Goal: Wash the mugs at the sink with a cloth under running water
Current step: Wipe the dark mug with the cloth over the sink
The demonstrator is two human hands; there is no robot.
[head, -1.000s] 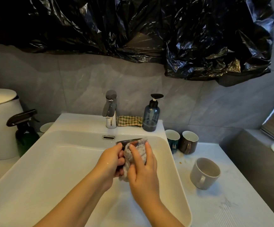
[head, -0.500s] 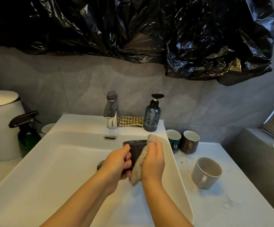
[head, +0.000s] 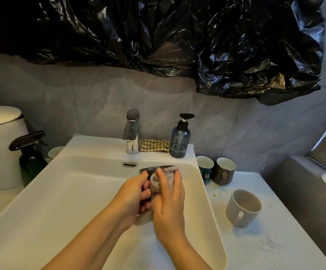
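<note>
**A:** Grey tiled wall with black plastic sheeting (head: 177, 45) hung across the top, white sink (head: 41, 201) underneath. So why is the dark mug (head: 155, 168) held out over the basin instead of sitting on the worktop (head: 271, 246)?

**B:** Probably so the drips land in the basin. The left hand (head: 133, 195) has its fingers curled round the mug's side to steady it. The right hand (head: 170, 201) wraps over the grey cloth (head: 155, 183) and presses it against the mug. Looks like mid-scrub to me. The teal mug (head: 205, 166), brown mug (head: 224, 172) and pale mug (head: 243, 207) wait on the worktop to the right, well within reach.

**A:** Is the tap (head: 132, 131) even on?

**B:** Can't tell — no stream shows up, and the mug sits a bit right of the spout. Most of the mug is buried behind hands and cloth; only the rim peeks out. No sign of its handle either.
</note>
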